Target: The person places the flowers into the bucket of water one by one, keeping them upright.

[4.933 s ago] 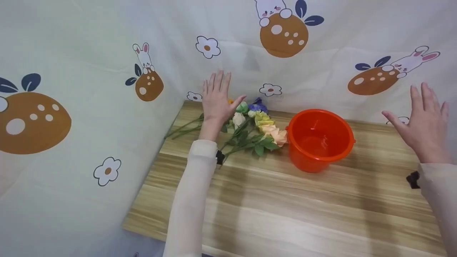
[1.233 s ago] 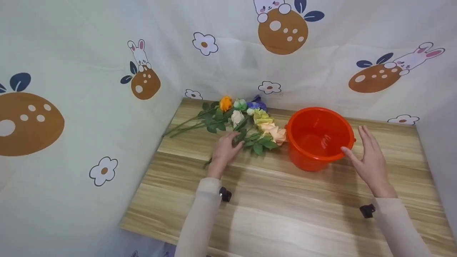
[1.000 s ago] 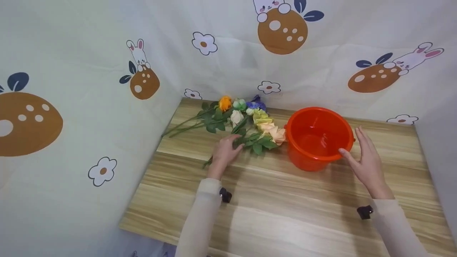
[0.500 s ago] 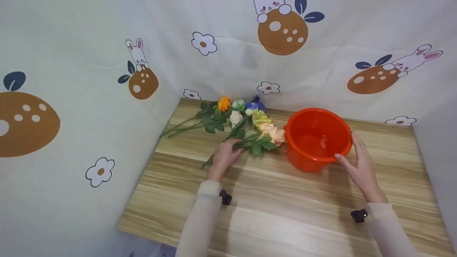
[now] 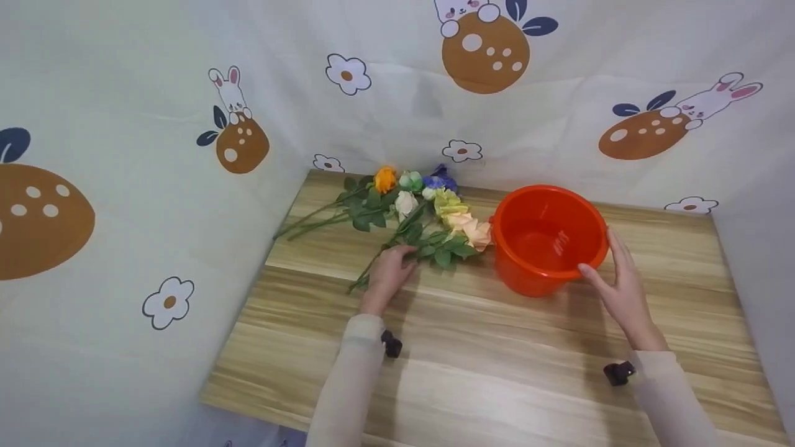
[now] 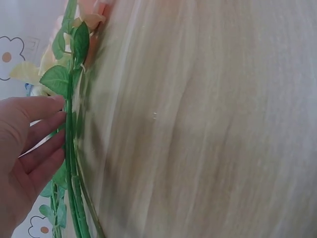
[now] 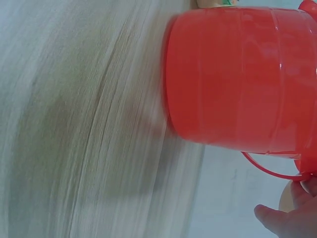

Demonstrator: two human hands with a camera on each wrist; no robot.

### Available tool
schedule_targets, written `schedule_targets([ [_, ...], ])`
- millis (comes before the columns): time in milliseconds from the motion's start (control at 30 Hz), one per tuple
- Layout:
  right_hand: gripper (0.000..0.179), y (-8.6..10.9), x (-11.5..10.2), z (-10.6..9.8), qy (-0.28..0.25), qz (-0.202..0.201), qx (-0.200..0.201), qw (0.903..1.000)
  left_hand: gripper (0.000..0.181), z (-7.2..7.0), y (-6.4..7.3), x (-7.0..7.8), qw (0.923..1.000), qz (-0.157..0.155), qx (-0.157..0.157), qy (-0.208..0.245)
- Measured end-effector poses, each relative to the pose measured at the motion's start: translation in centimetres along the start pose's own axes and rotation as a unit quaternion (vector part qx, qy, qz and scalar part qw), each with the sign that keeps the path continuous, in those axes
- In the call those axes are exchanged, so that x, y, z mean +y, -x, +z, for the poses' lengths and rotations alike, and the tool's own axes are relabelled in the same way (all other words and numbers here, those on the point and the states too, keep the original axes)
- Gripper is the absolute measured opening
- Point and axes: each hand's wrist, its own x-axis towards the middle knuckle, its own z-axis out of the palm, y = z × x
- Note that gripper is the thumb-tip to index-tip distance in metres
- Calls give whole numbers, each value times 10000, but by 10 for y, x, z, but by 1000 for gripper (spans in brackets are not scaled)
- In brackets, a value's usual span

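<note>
In the head view my left hand [image 5: 388, 273] is over the flower stems, left of the bucket. Seen from the left wrist, its thumb and slightly bent fingertips meet the side of the green stems [image 6: 72, 148] without wrapping round them. These stems lead to peach flowers [image 5: 475, 233] and green leaves [image 5: 447, 251]. My right hand [image 5: 624, 295] is at the right side of a red plastic bucket [image 5: 537, 282], fingers extended along the rim and thumb by its front. In the right wrist view, fingers touch the bucket's thin red handle [image 7: 267, 171] near the rim; the thumb stands apart.
Orange [image 5: 385, 180], white [image 5: 406, 203], pale green [image 5: 410, 180], blue [image 5: 440, 181] and yellow [image 5: 448, 203] flowers lie at the back left of the wooden table [image 5: 472, 360]. The bucket's inside shows only red plastic. A printed cloth [image 5: 397, 112] hangs behind and to the left.
Both hands came down from raised, spread positions, the left to the stems and the right to the bucket. Over the last second the right hand moved left onto the rim.
</note>
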Motion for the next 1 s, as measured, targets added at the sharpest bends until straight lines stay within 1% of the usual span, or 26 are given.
schedule_targets([
  [67,83,0,0,0,-38,-26,31,10000,32,1,-1,0,10000,-19,-13,16],
  [200,83,0,-1,0,-75,-53,93,9999,29,3,-3,1,9998,-25,1,-175],
  [333,84,0,-2,0,-88,46,50,9999,27,8,-5,3,9975,2,100,-702],
  [433,84,1,-3,1,-88,131,6,9999,23,12,-6,5,9933,-3,175,-1145],
  [533,84,1,-3,1,-65,151,2,9999,19,15,-7,7,9894,-78,194,-1434],
  [633,84,1,-3,1,-65,202,-23,9998,17,15,-6,9,9883,-125,254,-1501],
  [800,84,1,-3,2,-122,225,-36,9997,15,12,-4,10,9871,-24,436,-1543],
  [933,84,1,-3,2,-175,198,-26,9996,14,8,-2,10,9868,-32,551,-1522],
  [1000,84,2,-2,2,-175,206,-26,9996,14,6,-1,11,9876,-53,610,-1443],
])
